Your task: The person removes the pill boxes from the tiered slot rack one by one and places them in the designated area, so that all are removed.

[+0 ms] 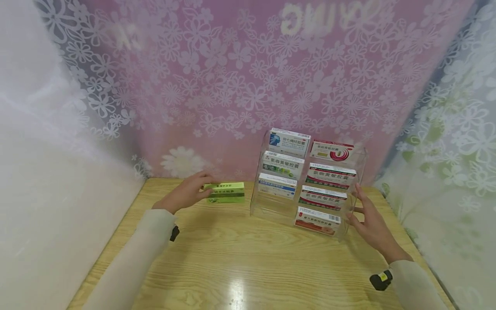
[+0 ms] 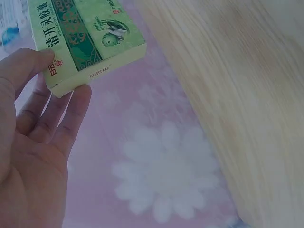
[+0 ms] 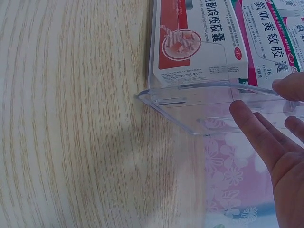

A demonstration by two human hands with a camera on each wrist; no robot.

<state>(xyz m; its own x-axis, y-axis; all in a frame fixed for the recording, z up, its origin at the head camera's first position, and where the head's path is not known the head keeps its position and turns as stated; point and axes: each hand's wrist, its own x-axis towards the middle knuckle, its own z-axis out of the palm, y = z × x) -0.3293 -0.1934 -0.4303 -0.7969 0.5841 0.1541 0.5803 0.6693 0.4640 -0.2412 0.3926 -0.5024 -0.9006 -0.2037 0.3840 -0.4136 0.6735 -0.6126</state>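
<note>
A green medicine box (image 1: 226, 193) with a dark green band is pinched at its left end by my left hand (image 1: 188, 192). In the left wrist view, the thumb lies on the printed face of the box (image 2: 92, 38) and the fingers sit underneath. To its right leans a clear acrylic display rack (image 1: 277, 212) with medicine boxes in two columns. My right hand (image 1: 372, 226) holds the rack's right side. The right wrist view has the thumb at the rack's front edge and the fingers (image 3: 256, 133) against the outside of its clear side wall (image 3: 194, 97).
The rack's left column carries a blue-and-white box (image 1: 277, 187) lowest, above a bare bottom tier. An orange-and-white box (image 1: 317, 221) fills the right column's bottom tier. A wooden table (image 1: 217, 258) meets a pink floral backdrop (image 1: 224, 107); pale curtains hang at both sides.
</note>
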